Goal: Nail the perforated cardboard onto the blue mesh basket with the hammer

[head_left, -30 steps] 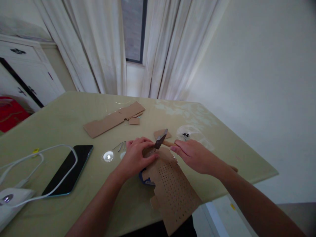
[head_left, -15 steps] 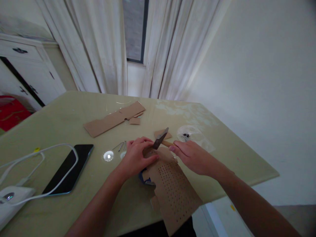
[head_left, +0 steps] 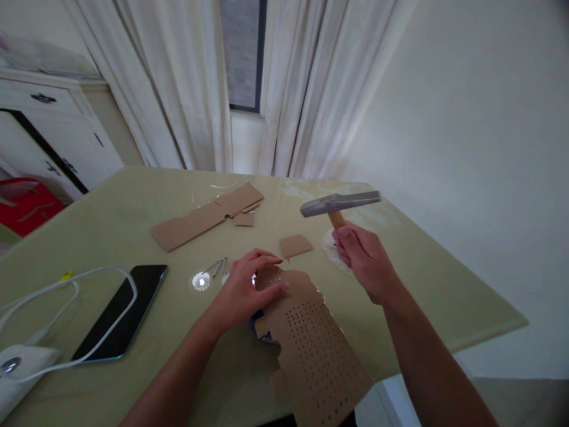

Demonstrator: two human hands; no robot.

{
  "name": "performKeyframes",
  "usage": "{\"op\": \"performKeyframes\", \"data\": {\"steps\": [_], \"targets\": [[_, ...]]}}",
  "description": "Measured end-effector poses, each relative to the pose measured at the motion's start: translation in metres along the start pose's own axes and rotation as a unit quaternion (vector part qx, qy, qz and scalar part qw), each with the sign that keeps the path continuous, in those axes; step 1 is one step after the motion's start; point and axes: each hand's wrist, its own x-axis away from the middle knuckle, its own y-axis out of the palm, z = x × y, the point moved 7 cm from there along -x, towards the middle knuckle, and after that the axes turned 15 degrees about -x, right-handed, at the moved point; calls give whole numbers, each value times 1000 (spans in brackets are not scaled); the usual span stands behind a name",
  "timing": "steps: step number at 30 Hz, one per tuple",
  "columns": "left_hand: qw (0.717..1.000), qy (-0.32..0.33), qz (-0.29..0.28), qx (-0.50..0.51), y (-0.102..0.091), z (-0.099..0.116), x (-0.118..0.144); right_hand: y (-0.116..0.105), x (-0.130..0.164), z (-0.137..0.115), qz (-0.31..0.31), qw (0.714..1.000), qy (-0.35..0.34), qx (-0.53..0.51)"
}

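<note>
Red bag (head_left: 31, 204), at the far left beside a white cabinet (head_left: 48, 121): gold-coloured marking, too small to read. Blue object (head_left: 267, 338), mostly covered by cardboard: pale marks, likewise unreadable. Black phone (head_left: 124, 308), screen dark, lying on the table (head_left: 453, 296) with a white cable (head_left: 134, 289) looped over it. Left hand (head_left: 249, 281): half open, thumb and fingers spread apart, thumb resting on the far end of the perforated cardboard sheet (head_left: 317, 344), fingers arched over its left edge. Sheet: brown, ragged along parts of its edges, rows of punched holes across the middle and near portion, a few small marks beside the thumb; placed at the table's near edge and reaching past it. Right hand (head_left: 364, 255): closed round the pale wooden handle of one hammer (head_left: 340, 203), metal head raised clear of the sheet, beyond it and to the right. Difference from half a second ago: hammer head then low, just beside the left fingers; now lifted away and turned nearly level, with the small cardboard piece (head_left: 296, 245) more fully exposed. Left hand little changed in place. Also on the table: several nails (head_left: 217, 268) beside a clear disc (head_left: 201, 281); long cardboard strips (head_left: 208, 216) farther back.
</note>
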Motion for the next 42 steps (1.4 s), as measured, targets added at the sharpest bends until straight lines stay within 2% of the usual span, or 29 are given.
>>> {"op": "performKeyframes", "data": {"steps": [3, 7, 9, 11, 13, 15, 18, 23, 26, 33, 38, 40, 42], "targets": [[999, -13, 35, 37, -4, -5, 0, -6, -8, 14, 85, 987, -37, -130], [987, -114, 116, 0, -17, -32, 1, -11, -12, 32, 162, 963, -95, -194], [974, -153, 151, -75, -26, -43, 2, -14, -9, 42, 191, 950, -112, -219], [951, -159, 163, -210, -33, -47, 3, -18, -2, 50, 218, 938, -122, -239], [916, -155, 138, -342, -36, -48, 3, -21, 6, 57, 235, 932, -121, -248], [889, -167, 95, -416, -36, -53, 5, -23, 12, 59, 247, 930, -119, -246], [865, -209, 40, -455, -40, -66, 12, -24, 17, 57, 259, 929, -122, -236], [837, -265, -17, -478, -50, -88, 23, -23, 20, 56, 258, 927, -124, -242], [838, -267, -35, -475, -48, -93, 25, -22, 21, 56, 245, 929, -127, -246], [837, -256, -31, -483, -43, -93, 22, -22, 21, 58, 246, 931, -114, -244], [840, -261, -51, -472, -37, -94, 21, -21, 20, 57, 232, 932, -132, -247], [838, -260, -36, -479, -38, -91, 19, -20, 19, 57, 227, 935, -133, -240], [849, -263, 0, -459, -42, -87, 15, -20, 19, 57, 226, 936, -133, -233]]}}
